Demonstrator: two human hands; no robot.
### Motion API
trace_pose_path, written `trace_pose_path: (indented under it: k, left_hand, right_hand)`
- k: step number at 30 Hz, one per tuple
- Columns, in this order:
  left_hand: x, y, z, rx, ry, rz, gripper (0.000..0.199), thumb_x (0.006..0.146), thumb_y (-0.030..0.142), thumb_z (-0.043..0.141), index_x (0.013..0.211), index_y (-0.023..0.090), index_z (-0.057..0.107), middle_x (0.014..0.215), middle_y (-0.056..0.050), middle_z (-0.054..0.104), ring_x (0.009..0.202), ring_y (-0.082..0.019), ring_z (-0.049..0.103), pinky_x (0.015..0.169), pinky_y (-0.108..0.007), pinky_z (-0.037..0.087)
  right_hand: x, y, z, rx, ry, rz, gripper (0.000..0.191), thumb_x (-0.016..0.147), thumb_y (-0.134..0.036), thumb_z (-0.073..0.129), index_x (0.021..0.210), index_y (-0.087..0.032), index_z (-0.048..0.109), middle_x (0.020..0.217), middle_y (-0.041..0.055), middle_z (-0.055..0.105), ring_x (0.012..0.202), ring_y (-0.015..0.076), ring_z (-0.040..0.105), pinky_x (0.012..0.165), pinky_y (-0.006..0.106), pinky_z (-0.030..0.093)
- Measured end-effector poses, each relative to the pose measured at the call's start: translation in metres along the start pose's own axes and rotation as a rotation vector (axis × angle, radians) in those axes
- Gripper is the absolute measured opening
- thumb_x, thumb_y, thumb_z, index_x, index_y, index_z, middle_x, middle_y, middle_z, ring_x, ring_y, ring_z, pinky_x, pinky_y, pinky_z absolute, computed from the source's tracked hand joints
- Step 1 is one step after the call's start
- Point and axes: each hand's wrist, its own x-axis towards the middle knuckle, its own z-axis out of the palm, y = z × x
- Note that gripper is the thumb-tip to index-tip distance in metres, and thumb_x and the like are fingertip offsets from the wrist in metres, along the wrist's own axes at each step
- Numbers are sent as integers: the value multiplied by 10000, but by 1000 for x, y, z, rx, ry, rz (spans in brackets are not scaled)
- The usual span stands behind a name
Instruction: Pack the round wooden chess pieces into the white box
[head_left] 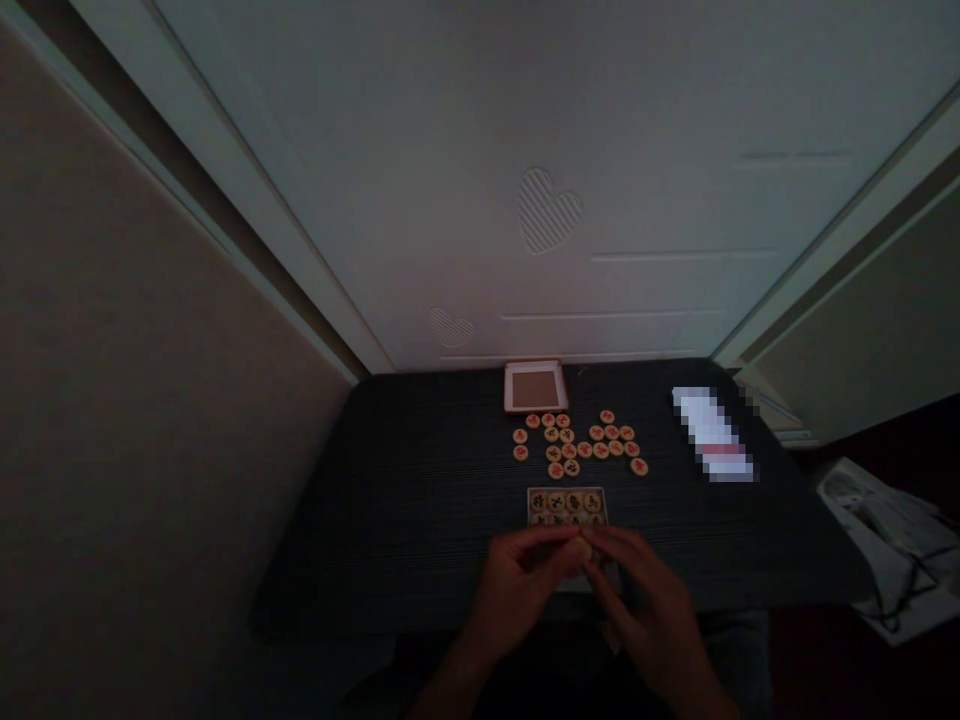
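Observation:
My left hand [510,590] and my right hand [652,600] meet at the fingertips over the near half of a shallow box [528,505]. Both have their thumb and fingers pinched together; whatever is between them is too dark and small to make out. Round Chinese chess pieces [574,502] with dark characters sit in rows inside the box, and my fingers hide the nearer part of it. Beyond the box, several loose Chinese chess pieces [601,450] lie flat and scattered, most marked in red and a few in dark characters.
A box lid [535,390] with a pale rim lies at the back of the dark table [405,490], against a white panel [420,180] with heart reliefs. A blurred-out bright phone-like object [712,435] lies at right. White bag-like items [885,540] sit beyond the right edge.

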Motion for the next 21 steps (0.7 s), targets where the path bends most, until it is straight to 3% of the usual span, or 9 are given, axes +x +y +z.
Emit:
trace_pose_path:
  k: [6, 16, 21]
  left_hand:
    - [-1, 3, 0, 49, 13, 11, 312, 853, 443, 761, 1048, 205, 814, 1038, -100, 804, 753, -212, 753, 737, -345, 621]
    - [-1, 5, 0, 13, -12, 18, 281, 832, 404, 796, 1038, 214, 801, 1065, -96, 795, 956, -256, 745, 862, -383, 600]
    - [0, 7, 1, 42, -43, 36, 221, 853, 367, 784, 1004, 206, 765, 1012, -65, 780, 901, -212, 731, 872, -357, 579]
  right_hand:
    - [-1, 5, -1, -15, 25, 14, 283, 981, -275, 614, 1258, -301, 666, 1228, 56, 716, 1136, 221, 693, 968, 357, 597]
    - [2, 5, 0, -2, 27, 44, 277, 974, -297, 624, 1246, -296, 679, 1199, 61, 725, 1108, 229, 702, 960, 368, 598]
    - [2, 9, -1, 10, 10, 45, 270, 973, -299, 628, 1237, -299, 685, 1201, 57, 721, 1110, 223, 701, 963, 358, 595]
